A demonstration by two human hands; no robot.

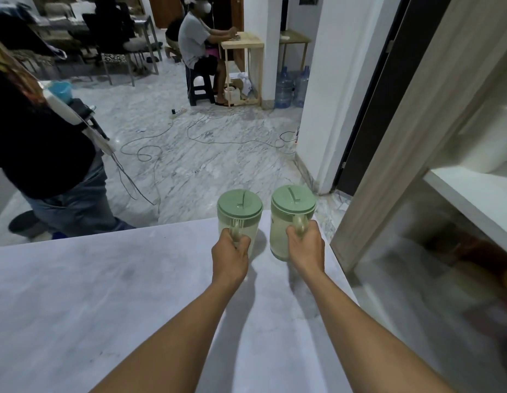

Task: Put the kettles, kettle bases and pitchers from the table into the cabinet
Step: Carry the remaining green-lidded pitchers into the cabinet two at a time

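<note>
Two clear plastic pitchers with pale green lids are side by side over the far right part of the grey table [104, 293]. My left hand [231, 255] grips the handle of the left pitcher [239, 211]. The handle of the right pitcher [289, 219] is gripped by my right hand [306, 249]. Both pitchers are upright; I cannot tell whether they rest on the table or are just above it. The open cabinet [456, 194] with white shelves stands directly to the right of the table.
A person in dark clothes stands close at the table's far left edge [45, 154]. Cables trail over the marble floor [195, 154] beyond. Another person sits at a small wooden stand [242, 43]. Water bottles [292, 86] stand by a white pillar. Brown objects lie on the cabinet's lower shelf.
</note>
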